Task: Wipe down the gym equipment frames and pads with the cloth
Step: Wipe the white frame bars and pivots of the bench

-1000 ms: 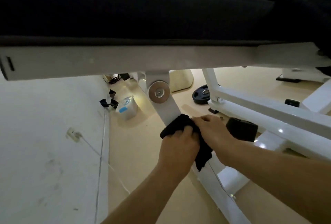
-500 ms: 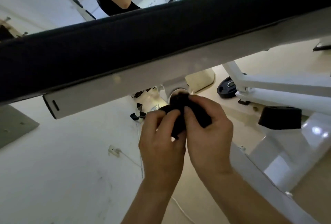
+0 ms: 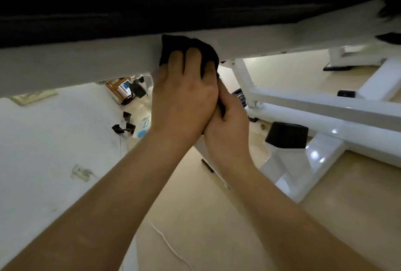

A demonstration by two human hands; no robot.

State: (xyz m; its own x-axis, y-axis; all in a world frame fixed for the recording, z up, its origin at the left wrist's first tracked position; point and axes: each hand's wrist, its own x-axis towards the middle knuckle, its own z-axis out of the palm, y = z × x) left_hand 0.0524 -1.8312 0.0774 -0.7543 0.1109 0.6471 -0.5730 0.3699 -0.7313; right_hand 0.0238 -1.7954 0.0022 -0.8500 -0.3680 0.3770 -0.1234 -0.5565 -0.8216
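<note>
Black cloth [image 3: 187, 43], upper centre: gripped bunched against white beam [image 3: 86, 64] by left hand [image 3: 184, 99], tail pinched by right hand [image 3: 232, 123]. Likely faults: missed patches from bunching; slip if loosened.

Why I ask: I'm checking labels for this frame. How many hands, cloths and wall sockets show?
hands: 2, left hand and right hand
cloth: 1
socket: 1
total: 4
</note>
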